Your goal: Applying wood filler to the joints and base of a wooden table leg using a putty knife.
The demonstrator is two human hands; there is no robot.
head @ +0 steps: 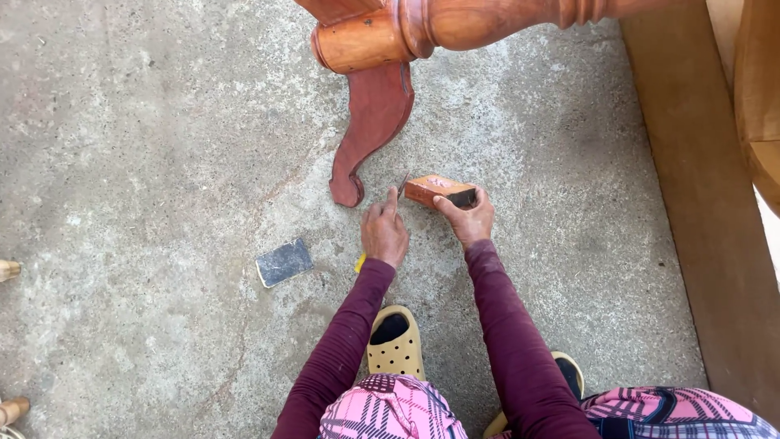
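My right hand (469,218) grips a small reddish wooden block (439,189) that rests on the concrete floor. My left hand (383,230) is closed around a yellow-handled tool (360,262) whose thin metal blade (402,185) points at the block's left end. Both arms wear dark red sleeves. The hands sit side by side just right of a curved reddish wooden leg (367,130).
A turned, varnished wooden post (455,24) lies across the top, joined to the curved leg. A dark rectangular sanding pad (283,262) lies on the concrete to the left. A wooden board (699,203) runs along the right. My feet wear yellow perforated slippers (396,345).
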